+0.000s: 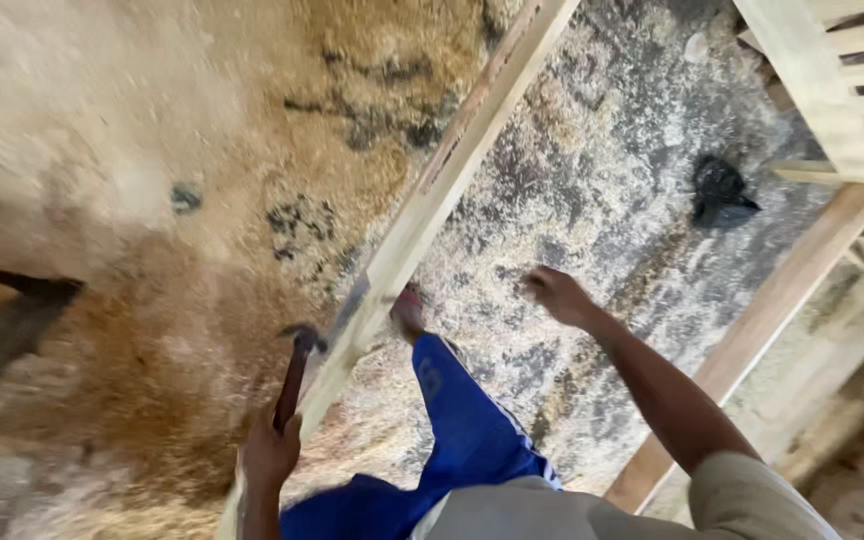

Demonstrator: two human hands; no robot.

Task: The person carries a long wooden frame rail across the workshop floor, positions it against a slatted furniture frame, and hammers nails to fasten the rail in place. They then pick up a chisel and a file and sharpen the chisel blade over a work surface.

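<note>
Hammer [294,372] in our left hand [270,452], grip closed round handle, head raised just left of long plank [422,215]. Plank lies on sawdust floor [592,180], our foot [408,310] pressing on it right of grip. Right hand [555,293] free, fingers loosely curled, holding nothing, well right of grip. We judge hammering underway; no nail visible, progress unclear. Slatted frame [852,90] far upper right. No packages, labels, signs seen.

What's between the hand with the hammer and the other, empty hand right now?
In the head view, a long pale wooden plank runs diagonally between the left hand, gripping the hammer, and the empty right hand. A foot rests against it, above a blue trouser leg.
</note>
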